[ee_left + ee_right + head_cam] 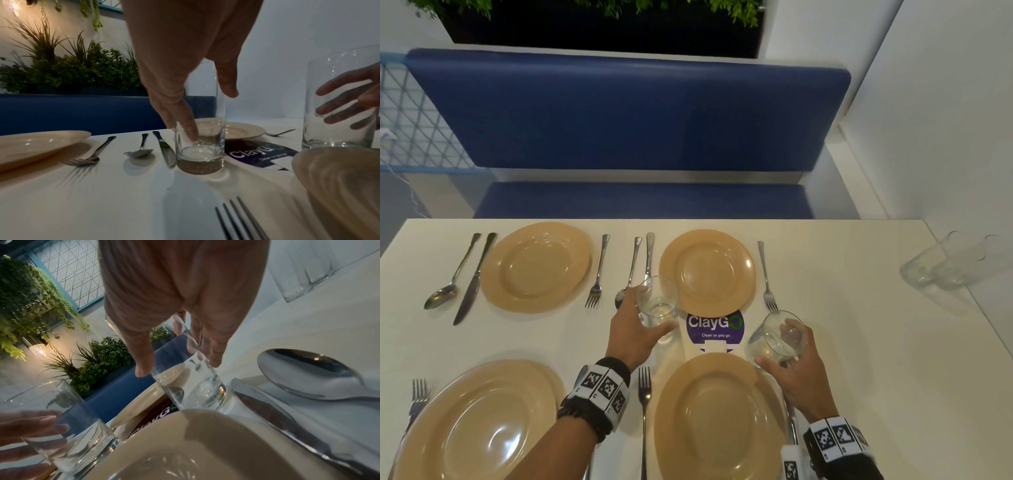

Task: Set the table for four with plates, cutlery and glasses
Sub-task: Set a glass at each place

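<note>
Four tan plates sit on the white table (pixel 859 359): far left (pixel 536 267), far right (pixel 707 272), near left (pixel 482 421) and near right (pixel 717 418). Cutlery lies beside each plate. My left hand (pixel 654 311) grips a clear glass (pixel 659 301) upright at the far right plate's near-left edge, beside a knife (pixel 164 147) and a spoon (pixel 139 152). Its base is at the tabletop. My right hand (pixel 777 346) grips a second glass (pixel 782 334), tilted, at the near right plate's far-right rim, close to a knife (pixel 277 417) and a spoon (pixel 308 369).
Two more empty glasses (pixel 945 263) stand together at the table's far right, by the white wall. A purple ClayGo sticker (pixel 715 330) lies between the two right-hand plates. A blue bench (pixel 626 113) runs behind the far edge, with plants above it.
</note>
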### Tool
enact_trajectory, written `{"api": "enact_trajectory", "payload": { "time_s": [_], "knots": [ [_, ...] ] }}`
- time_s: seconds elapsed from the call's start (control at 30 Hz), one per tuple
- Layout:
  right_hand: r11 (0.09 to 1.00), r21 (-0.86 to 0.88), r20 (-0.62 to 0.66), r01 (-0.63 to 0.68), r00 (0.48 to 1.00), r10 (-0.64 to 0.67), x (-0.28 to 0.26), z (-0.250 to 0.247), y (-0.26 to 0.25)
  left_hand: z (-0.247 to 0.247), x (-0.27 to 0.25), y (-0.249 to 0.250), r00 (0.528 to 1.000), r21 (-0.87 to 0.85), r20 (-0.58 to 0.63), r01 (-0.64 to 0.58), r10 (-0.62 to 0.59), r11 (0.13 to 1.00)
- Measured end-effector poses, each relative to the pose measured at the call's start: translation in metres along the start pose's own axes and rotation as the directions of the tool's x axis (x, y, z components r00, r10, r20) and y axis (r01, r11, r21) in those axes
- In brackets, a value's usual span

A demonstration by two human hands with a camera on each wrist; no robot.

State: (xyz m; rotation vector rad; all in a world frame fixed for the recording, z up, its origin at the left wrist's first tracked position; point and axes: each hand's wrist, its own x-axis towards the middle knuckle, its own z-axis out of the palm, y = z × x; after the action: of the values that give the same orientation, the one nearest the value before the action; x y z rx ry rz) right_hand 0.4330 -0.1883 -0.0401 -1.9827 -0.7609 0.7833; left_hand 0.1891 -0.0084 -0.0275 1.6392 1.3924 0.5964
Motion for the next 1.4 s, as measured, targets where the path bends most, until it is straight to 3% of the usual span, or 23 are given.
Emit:
{"api": "enact_trajectory", "payload": {
  "time_s": [0.33, 0.5, 0.67, 0.83, 1.0, 1.13, 1.3, 1.4],
  "knots": [
    [0.999, -0.038, 0.023, -0.015, 1.000, 0.015, -0.001, -0.004, -0.002, -0.005, -0.002, 0.007, 0.999, 0.022, 0.042, 0.025, -0.026, 0.999],
    [0.991, -0.135, 0.057, -0.026, 0.998, 0.034, -0.006, -0.017, -0.004, -0.046, -0.013, 0.015, 0.994, 0.072, 0.101, 0.027, -0.034, 0.997],
    [0.985, -0.162, -0.070, -0.053, 0.997, 0.042, -0.018, -0.044, -0.005, -0.114, -0.030, 0.050, 0.982, 0.061, -0.034, -0.183, 0.185, 0.981],
    [0.982, -0.179, -0.312, -0.069, 0.950, 0.010, -0.041, -0.078, -0.016, -0.132, -0.049, 0.135, 0.891, -0.081, -0.101, -0.452, 0.444, 0.888],
    [0.971, -0.176, -0.411, -0.160, 0.909, 0.075, -0.036, -0.131, -0.016, -0.067, -0.082, 0.212, 0.819, -0.320, 0.066, -0.523, 0.570, 0.790],
    [0.958, -0.163, -0.484, -0.237, 0.865, 0.132, 0.006, -0.208, 0.004, 0.019, -0.124, 0.263, 0.744, -0.515, 0.345, -0.360, 0.572, 0.778],
    [0.913, -0.173, -0.491, -0.371, 0.836, 0.246, 0.109, -0.319, 0.053, 0.180, -0.125, 0.284, 0.719, -0.395, 0.553, -0.220, 0.422, 0.892],
    [0.915, -0.136, -0.464, -0.381, 0.840, 0.281, 0.162, -0.361, 0.073, 0.269, -0.102, 0.271, 0.709, -0.167, 0.662, -0.175, 0.242, 0.970]
  ]
}}
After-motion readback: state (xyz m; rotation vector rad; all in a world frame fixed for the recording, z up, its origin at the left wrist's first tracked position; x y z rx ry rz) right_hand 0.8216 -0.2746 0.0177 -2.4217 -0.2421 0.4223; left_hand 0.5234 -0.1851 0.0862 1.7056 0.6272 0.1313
